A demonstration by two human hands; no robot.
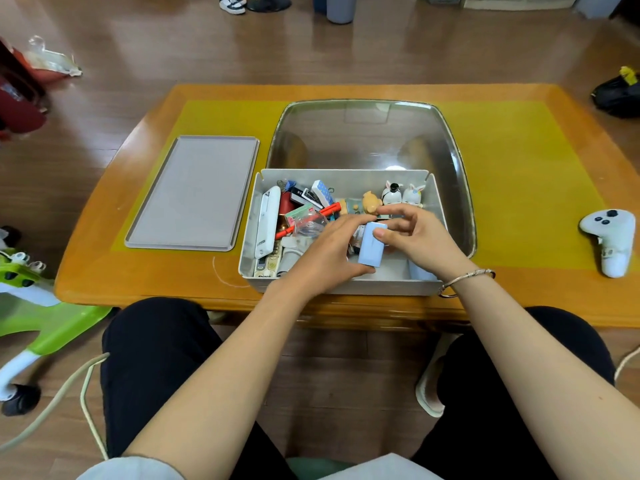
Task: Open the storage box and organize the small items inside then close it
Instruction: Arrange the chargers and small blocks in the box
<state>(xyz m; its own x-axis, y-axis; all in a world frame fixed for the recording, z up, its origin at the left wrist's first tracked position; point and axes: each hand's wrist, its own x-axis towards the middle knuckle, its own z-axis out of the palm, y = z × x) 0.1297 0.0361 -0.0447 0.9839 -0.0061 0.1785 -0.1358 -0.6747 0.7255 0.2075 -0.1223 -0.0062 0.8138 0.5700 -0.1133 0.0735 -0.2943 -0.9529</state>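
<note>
The grey storage box (429, 287) stands open at the table's near edge, its clear domed lid (367, 133) hinged back behind it. Inside lie several small items: a white flat case (266, 221), a red pen (329, 209), a clear round piece (309, 225), and small figurines (403, 195) along the back wall. My left hand (325, 258) and my right hand (420, 239) are both over the box, holding a pale blue small box (371, 249) between them; my right thumb presses its top.
A grey flat tray (194, 194) lies left of the box on the yellow mat. A white game controller (611, 237) sits at the table's right. A green and white toy (31, 306) stands on the floor at left. My knees are under the table's front edge.
</note>
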